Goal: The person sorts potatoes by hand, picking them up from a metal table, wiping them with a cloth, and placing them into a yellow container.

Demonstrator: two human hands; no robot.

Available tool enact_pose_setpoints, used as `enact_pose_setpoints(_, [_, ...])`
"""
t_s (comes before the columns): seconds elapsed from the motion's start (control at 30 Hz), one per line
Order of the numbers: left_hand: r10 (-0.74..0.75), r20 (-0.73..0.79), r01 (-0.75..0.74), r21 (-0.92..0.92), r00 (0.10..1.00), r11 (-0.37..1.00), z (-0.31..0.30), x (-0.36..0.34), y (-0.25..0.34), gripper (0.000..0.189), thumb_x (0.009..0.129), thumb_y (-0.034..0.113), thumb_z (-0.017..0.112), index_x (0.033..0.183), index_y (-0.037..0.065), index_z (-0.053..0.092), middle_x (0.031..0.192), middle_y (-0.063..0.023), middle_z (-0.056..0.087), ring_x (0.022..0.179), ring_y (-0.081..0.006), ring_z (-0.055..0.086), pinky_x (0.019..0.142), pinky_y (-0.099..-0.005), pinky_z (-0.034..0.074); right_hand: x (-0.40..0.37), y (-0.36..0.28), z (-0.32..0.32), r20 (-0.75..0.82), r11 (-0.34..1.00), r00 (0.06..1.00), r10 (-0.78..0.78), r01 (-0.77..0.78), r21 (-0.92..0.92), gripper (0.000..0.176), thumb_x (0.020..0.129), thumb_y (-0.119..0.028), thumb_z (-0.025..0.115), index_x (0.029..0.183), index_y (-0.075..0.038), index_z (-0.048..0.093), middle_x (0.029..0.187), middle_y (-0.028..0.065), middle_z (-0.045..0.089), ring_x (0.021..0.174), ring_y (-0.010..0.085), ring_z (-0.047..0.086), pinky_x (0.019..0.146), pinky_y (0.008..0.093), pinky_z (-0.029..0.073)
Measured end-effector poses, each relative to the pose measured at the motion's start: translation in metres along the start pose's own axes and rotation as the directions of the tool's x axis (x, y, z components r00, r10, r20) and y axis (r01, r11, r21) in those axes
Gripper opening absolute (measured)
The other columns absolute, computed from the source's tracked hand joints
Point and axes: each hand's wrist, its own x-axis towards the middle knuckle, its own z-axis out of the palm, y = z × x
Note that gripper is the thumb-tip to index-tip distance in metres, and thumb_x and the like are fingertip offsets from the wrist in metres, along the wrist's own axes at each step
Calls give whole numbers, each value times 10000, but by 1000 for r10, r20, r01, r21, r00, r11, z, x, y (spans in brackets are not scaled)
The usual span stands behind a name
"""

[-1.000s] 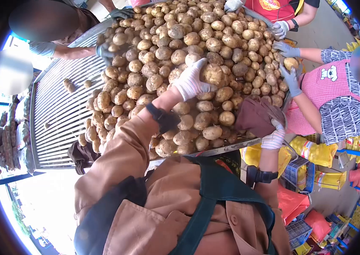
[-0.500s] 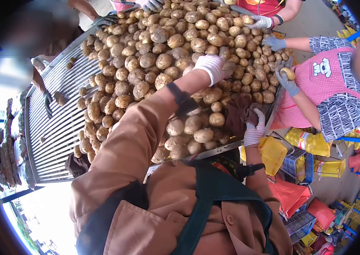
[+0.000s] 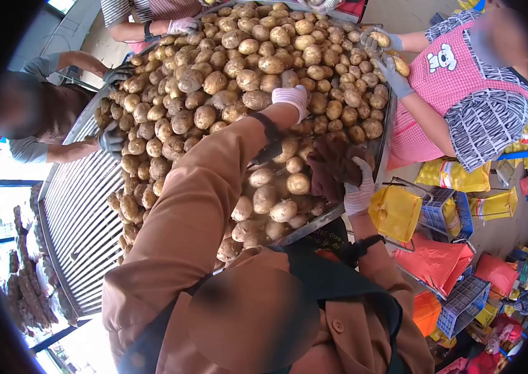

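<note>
My left hand point(image 3: 292, 101), in a white and pink striped glove, reaches over the middle of a large heap of potatoes point(image 3: 248, 80). Its fingers curl down among them, and whatever they close around is hidden. Near the tray's front right corner, my right hand point(image 3: 358, 187) wears a similar glove and grips a dark brown cloth point(image 3: 332, 165). The cloth lies bunched against the potatoes. Larger potatoes point(image 3: 265, 198) lie below my left forearm, close to the tray's front rim point(image 3: 314, 225).
A slatted metal surface point(image 3: 83, 221) spans the left side. Across it, a co-worker's gloved hand point(image 3: 112, 138) touches potatoes. At right, a co-worker in a pink apron point(image 3: 429, 75) holds potatoes. Yellow bags point(image 3: 395, 212), a red bag point(image 3: 435, 262) and crates point(image 3: 463, 302) stand lower right.
My view has shifted, and my left hand has moved slightly within the heap. The right hand still holds the cloth. The left co-worker's hands are now on the heap's edge.
</note>
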Motion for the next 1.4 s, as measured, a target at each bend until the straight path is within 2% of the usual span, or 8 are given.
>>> enact_pose_setpoints(0.17, [82,-119,-127,-447,990,886,-9,-9,-28,926,751,318,813,1453,-35,324,1218,-246,627,1113,-329,633,905,-405,524,4,-6,-2,18,998,998,-57,57,-17,343,854,-13,646,1193,-53,609,1141,88,638,1085,210,605,980,323,464])
enact_pose_setpoints(0.4, [346,-250,-168,-954,904,-250,-57,-95,-25,870,772,1,797,1469,-58,280,1382,-194,508,1216,-277,549,986,-371,498,12,7,-3,-68,956,979,193,-172,240,360,807,41,605,1156,-45,628,1143,82,643,1078,214,612,997,304,463])
enact_pose_setpoints(0.6, [292,-488,-414,-866,822,-281,-58,-182,52,987,719,-147,761,1511,-14,187,1484,-186,361,1343,-285,418,1087,-401,429,-4,-12,-35,67,289,676,734,-401,869,395,806,21,559,1193,-34,609,1157,135,646,1051,267,645,913,365,548])
enact_pose_setpoints(0.77, [509,-371,-263,-926,777,-272,-33,-243,136,1011,711,-95,782,1519,14,184,1413,-163,439,1283,-264,471,1062,-393,426,-65,-28,-69,464,-96,875,138,-454,886,366,926,-155,519,1266,-35,581,1176,156,659,1037,272,666,927,381,543])
enact_pose_setpoints(0.8, [614,-311,-200,-949,726,-245,-27,-250,159,1005,712,-19,799,1513,2,193,1392,-164,458,1277,-264,481,1053,-392,436,-89,-16,-63,311,584,945,103,-310,750,342,935,-125,483,1249,-30,577,1126,163,665,1006,289,670,871,392,559])
enact_pose_setpoints(1.07, [841,256,-178,-909,477,378,82,-335,357,951,665,138,805,1449,-83,314,1305,-205,552,1145,-270,591,982,-380,496,-114,-42,-62,45,114,647,762,-202,973,271,847,-50,563,1102,-31,653,1042,150,673,924,303,666,799,408,556])
enact_pose_setpoints(1.23, [945,278,-305,-927,-173,217,117,-471,426,1103,700,308,859,1531,2,203,1493,-208,362,1243,-281,506,1009,-382,461,-134,-35,-71,42,107,673,738,-178,978,223,863,-54,561,1064,-37,655,1005,126,666,903,277,659,779,392,554])
enact_pose_setpoints(1.4, [991,135,-273,-953,4,131,106,-433,408,730,847,164,758,1452,16,375,1501,-197,362,1257,-257,515,1000,-344,472,-142,-25,-68,39,122,673,738,-189,974,178,879,-59,559,1027,-43,656,967,103,660,883,250,652,759,376,551])
